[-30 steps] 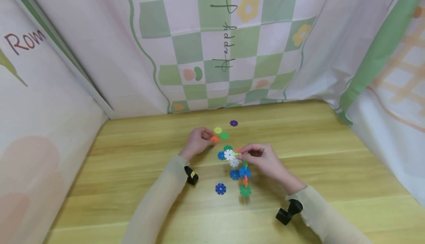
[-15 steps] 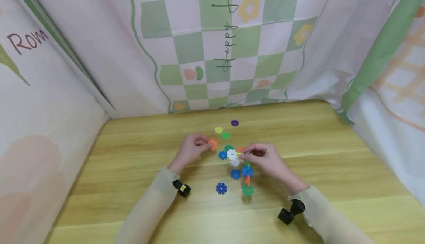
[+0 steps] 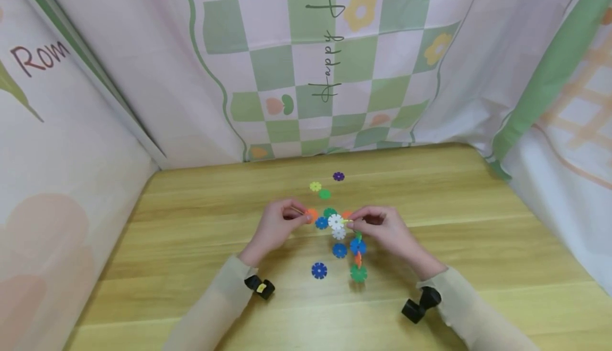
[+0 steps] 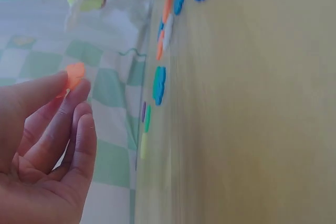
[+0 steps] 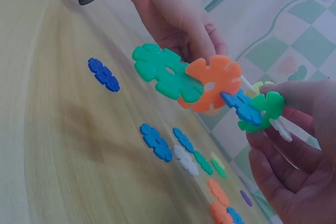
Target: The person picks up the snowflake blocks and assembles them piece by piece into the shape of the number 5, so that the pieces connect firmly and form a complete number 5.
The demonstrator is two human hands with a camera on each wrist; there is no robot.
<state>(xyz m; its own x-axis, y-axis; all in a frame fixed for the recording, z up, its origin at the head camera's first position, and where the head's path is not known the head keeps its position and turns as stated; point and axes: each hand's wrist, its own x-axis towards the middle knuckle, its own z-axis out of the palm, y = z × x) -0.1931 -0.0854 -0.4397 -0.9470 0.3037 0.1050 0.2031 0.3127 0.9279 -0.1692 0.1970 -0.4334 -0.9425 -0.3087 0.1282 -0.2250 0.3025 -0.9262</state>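
In the head view my left hand point(image 3: 274, 227) pinches an orange notched plastic disc point(image 4: 75, 74) between thumb and fingertips, held up off the table. My right hand point(image 3: 384, 231) grips a chain of interlocking snowflake discs by its yellow disc point(image 3: 346, 222). In the right wrist view that chain shows a green disc point(image 5: 165, 72) at its far end, then an orange disc point(image 5: 214, 82), a blue disc point(image 5: 241, 107) and a green disc point(image 5: 268, 109) by the fingers. A white disc point(image 3: 336, 222) projects from the yellow one, facing the left hand. The two hands are apart.
Loose discs lie flat on the wooden table point(image 3: 191, 266): dark blue point(image 3: 319, 271), blue point(image 3: 340, 250), white point(image 3: 339, 232), and several others behind. A purple disc point(image 3: 338, 176) lies farthest back. A checkered curtain point(image 3: 315, 69) hangs along the table's back edge.
My left hand has lifted the orange disc from near the yellow and green loose ones, drawn it back, then moved it right toward the chain. The right hand has hardly moved.
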